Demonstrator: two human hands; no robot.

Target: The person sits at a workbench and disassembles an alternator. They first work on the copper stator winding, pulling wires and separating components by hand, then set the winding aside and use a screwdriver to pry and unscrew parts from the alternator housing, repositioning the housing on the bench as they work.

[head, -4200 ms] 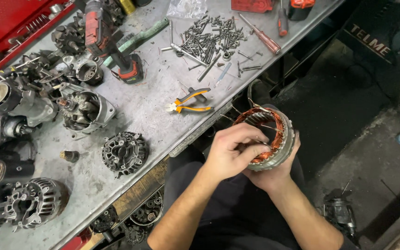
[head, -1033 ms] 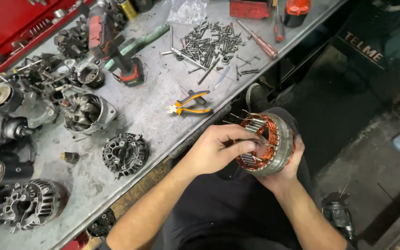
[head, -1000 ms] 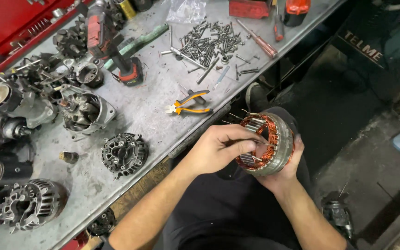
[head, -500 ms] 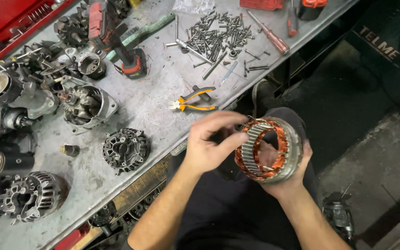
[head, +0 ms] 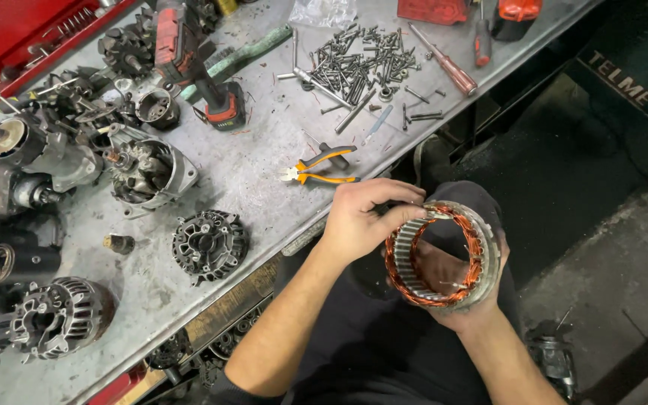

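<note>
The fingers (head: 403,196) of the left hand (head: 361,217) are curled nearly closed, pinching the upper rim of the stator ring (head: 444,255) where the copper windings (head: 468,225) meet the slotted steel core; the thumb sits on the inner face and the fingertips on the outer edge. The right hand (head: 466,311) cups the ring from below, its fingers wrapped around the far side and mostly hidden, so how tightly they close I cannot tell. The ring is held in the air over the person's lap, just off the front edge of the surface (head: 264,165), touching nothing else.

Around it, from largest down: the grey metal surface carries a row of alternator bodies, one open housing (head: 148,172) near the middle, a finned one (head: 58,319) at the lower left, and a black end cover (head: 209,244) nearest the hands. A red cordless driver (head: 200,71) lies above them. Orange-handled pliers (head: 316,169) rest just beside the left wrist, and a heap of bolts (head: 354,67) and a red screwdriver (head: 444,64) lie farther back.

To do this well, I judge the supporting hand should keep the ring level while the pinching fingers work lightly, pressing on the steel core rather than the thin copper, whose coating scrapes easily. Turning the ring within the palm seems safer than shifting the pinch.
</note>
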